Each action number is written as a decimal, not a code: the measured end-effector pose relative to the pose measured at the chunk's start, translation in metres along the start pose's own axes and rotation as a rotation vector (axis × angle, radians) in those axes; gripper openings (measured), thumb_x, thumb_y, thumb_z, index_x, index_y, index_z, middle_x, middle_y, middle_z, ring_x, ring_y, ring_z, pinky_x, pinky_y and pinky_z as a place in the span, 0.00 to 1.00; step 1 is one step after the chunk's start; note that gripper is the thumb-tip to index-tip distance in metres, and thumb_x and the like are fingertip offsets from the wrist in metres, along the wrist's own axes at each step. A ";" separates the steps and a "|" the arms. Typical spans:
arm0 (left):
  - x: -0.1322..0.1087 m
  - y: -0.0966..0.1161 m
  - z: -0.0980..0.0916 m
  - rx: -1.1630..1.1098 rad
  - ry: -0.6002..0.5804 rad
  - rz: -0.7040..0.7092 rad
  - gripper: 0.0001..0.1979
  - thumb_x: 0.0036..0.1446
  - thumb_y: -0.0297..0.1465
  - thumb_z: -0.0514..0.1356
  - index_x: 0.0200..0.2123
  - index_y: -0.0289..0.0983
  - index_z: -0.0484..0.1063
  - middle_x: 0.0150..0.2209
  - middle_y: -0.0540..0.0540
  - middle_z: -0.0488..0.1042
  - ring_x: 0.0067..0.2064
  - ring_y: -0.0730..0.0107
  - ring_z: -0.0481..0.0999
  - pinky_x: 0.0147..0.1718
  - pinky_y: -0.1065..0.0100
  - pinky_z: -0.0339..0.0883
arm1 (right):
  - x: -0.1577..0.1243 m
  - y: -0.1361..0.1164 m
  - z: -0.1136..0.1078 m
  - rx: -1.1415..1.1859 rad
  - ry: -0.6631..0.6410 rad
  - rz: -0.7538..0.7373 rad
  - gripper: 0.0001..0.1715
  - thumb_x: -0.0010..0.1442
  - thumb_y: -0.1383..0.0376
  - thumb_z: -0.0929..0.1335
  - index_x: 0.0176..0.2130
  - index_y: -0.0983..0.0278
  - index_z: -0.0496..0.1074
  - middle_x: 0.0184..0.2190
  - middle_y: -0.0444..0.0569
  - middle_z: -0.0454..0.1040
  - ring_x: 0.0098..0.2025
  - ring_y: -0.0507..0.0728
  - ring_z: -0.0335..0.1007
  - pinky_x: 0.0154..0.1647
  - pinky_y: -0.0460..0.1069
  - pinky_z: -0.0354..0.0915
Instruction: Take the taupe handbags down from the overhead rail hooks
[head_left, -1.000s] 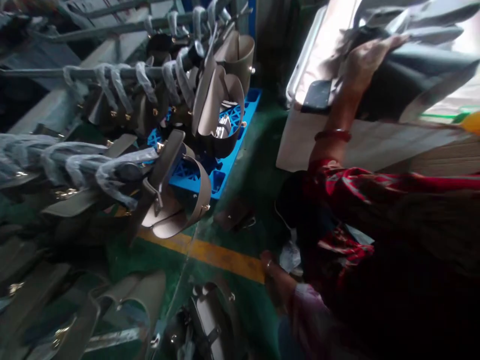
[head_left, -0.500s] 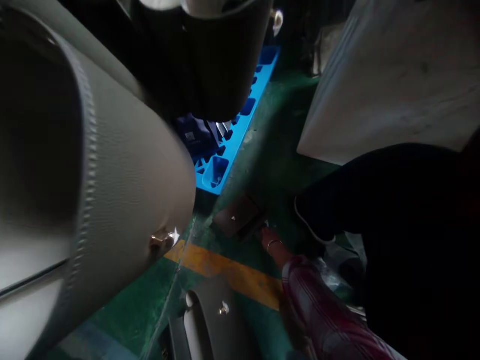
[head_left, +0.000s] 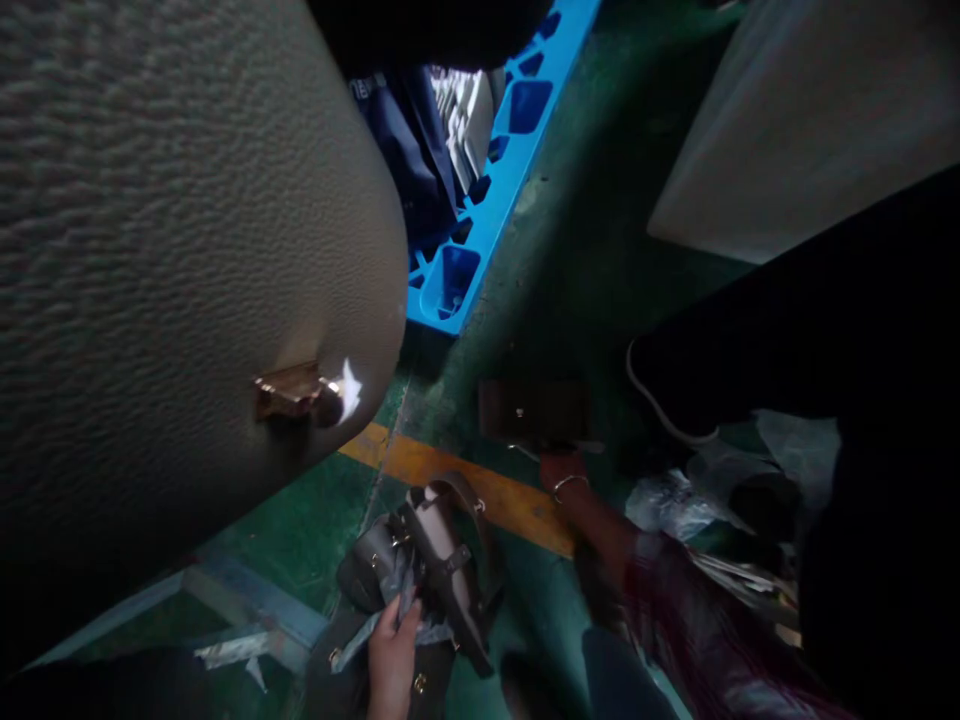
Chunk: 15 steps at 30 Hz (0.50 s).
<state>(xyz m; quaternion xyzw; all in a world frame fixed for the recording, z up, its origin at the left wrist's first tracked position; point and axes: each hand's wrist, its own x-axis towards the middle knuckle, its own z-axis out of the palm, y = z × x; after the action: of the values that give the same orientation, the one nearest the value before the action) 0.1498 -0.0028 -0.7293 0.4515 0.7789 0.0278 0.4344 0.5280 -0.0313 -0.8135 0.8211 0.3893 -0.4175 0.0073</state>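
My left hand [head_left: 390, 650] comes up from the bottom edge. It grips a grey strapped handbag [head_left: 442, 550] by the loose plastic wrap around it, just above the green floor. My right hand [head_left: 561, 470] has a thin bangle and a plaid sleeve. It reaches forward to a dark brown leather piece [head_left: 532, 408] lying flat on the floor, and its fingers close over the piece's near edge. The fingertips are hidden.
A big grey hanging bag [head_left: 187, 230] with a brass stud fills the left, very close. Beyond are a blue pallet [head_left: 450, 285], a yellow floor line [head_left: 450, 470] and a pale table side [head_left: 787, 130]. A co-worker's black leg and shoe [head_left: 675, 390] stand right, beside crumpled plastic [head_left: 667, 505].
The view has dropped toward the floor and the hanging bag now blocks the left. My right hand has reached the leather piece. My left hand with the wrapped bag has come into view.
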 end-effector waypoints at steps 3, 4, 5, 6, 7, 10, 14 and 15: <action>0.009 0.005 0.019 -0.027 0.066 0.064 0.40 0.44 0.37 0.63 0.60 0.25 0.65 0.48 0.33 0.76 0.46 0.56 0.78 0.43 0.66 0.72 | -0.019 -0.021 -0.023 0.002 -0.034 0.007 0.17 0.71 0.57 0.65 0.47 0.68 0.73 0.43 0.52 0.77 0.46 0.58 0.75 0.54 0.60 0.67; 0.009 0.008 0.024 -0.012 0.071 0.085 0.40 0.47 0.33 0.61 0.64 0.25 0.60 0.51 0.32 0.75 0.49 0.58 0.78 0.47 0.67 0.70 | -0.028 -0.030 -0.033 0.015 -0.032 -0.007 0.18 0.72 0.58 0.62 0.49 0.69 0.73 0.43 0.54 0.78 0.46 0.59 0.75 0.53 0.59 0.67; 0.008 0.011 0.029 0.003 0.070 0.101 0.40 0.50 0.29 0.60 0.67 0.25 0.55 0.54 0.31 0.72 0.52 0.59 0.76 0.51 0.68 0.68 | -0.038 -0.040 -0.041 0.035 -0.030 -0.031 0.19 0.73 0.59 0.60 0.51 0.69 0.71 0.44 0.56 0.78 0.46 0.60 0.75 0.51 0.58 0.67; 0.006 0.014 0.033 0.011 0.040 0.121 0.41 0.53 0.26 0.59 0.69 0.26 0.49 0.57 0.31 0.70 0.54 0.60 0.75 0.54 0.68 0.66 | -0.051 -0.051 -0.048 0.062 -0.033 -0.065 0.20 0.73 0.60 0.59 0.53 0.69 0.70 0.45 0.59 0.77 0.47 0.62 0.75 0.50 0.57 0.66; 0.004 0.016 0.036 0.022 0.018 0.129 0.41 0.55 0.24 0.58 0.70 0.28 0.46 0.58 0.31 0.69 0.56 0.60 0.74 0.55 0.66 0.65 | -0.067 -0.063 -0.052 0.095 -0.047 -0.107 0.20 0.73 0.60 0.58 0.54 0.68 0.70 0.45 0.61 0.77 0.47 0.63 0.75 0.48 0.56 0.66; -0.006 0.018 0.040 0.033 -0.024 0.194 0.43 0.54 0.20 0.58 0.70 0.31 0.45 0.61 0.31 0.67 0.58 0.55 0.72 0.57 0.61 0.65 | -0.122 -0.100 -0.043 0.224 -0.180 -0.244 0.18 0.71 0.59 0.61 0.50 0.65 0.72 0.42 0.59 0.79 0.45 0.64 0.77 0.43 0.51 0.64; -0.044 0.025 0.027 -0.003 -0.108 0.267 0.44 0.55 0.23 0.61 0.71 0.35 0.44 0.60 0.33 0.69 0.57 0.57 0.73 0.57 0.61 0.65 | -0.187 -0.135 -0.001 0.455 -0.364 -0.243 0.17 0.69 0.59 0.63 0.46 0.67 0.75 0.42 0.60 0.80 0.45 0.64 0.77 0.45 0.51 0.66; -0.059 0.029 0.021 0.015 -0.127 0.269 0.44 0.56 0.23 0.61 0.71 0.34 0.44 0.59 0.33 0.70 0.56 0.57 0.74 0.56 0.61 0.66 | -0.199 -0.139 0.008 0.533 -0.383 -0.212 0.20 0.69 0.58 0.61 0.46 0.68 0.76 0.43 0.61 0.80 0.47 0.65 0.77 0.47 0.52 0.66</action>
<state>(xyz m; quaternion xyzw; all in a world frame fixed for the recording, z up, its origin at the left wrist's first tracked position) 0.1971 -0.0356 -0.6913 0.5558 0.6825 0.0513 0.4718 0.3633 -0.0630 -0.6371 0.6558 0.3410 -0.6497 -0.1779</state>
